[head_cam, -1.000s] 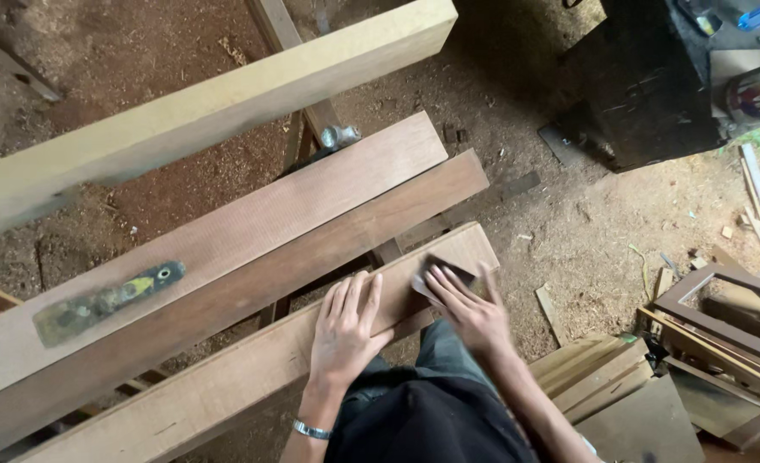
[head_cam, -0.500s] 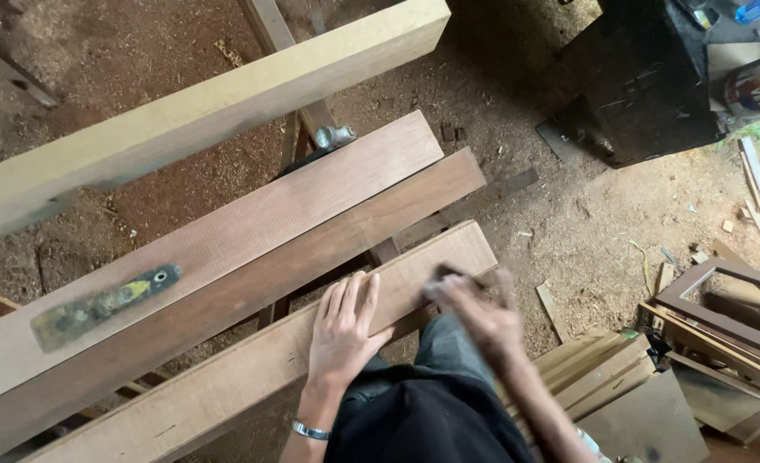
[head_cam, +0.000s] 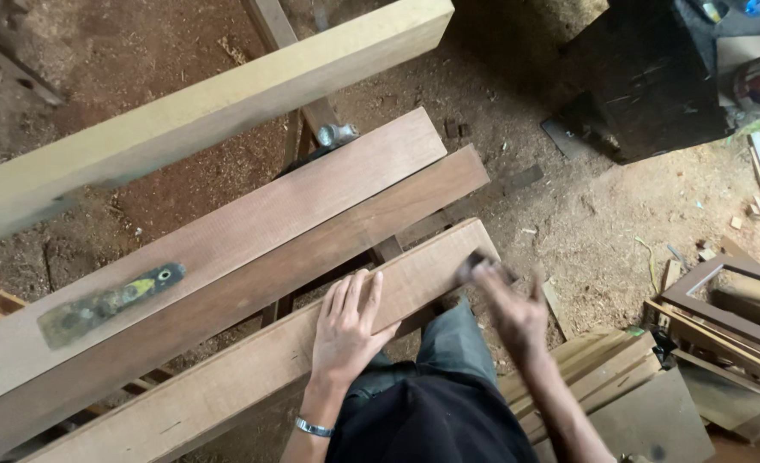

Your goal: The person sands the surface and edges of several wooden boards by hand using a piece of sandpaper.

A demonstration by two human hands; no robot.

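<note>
On the nearest plank [head_cam: 225, 386], left hand [head_cam: 345, 330] lies spread flat, pinning it. Right hand [head_cam: 513, 304] is blurred at the plank's far end, fingers curled on a dark sanding block [head_cam: 476, 264], I think. Surface looks smooth-ish; can't tell how much is left.

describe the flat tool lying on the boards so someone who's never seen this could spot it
Start at the three reddish-brown planks lying side by side across the middle of the view. On the widest, farthest one, toward its left end, lies a flat scraper-like tool, well left of the left hand. It is the only loose thing on the boards: grimy grey with a yellow-green handle and a hole at its tip.
</note>
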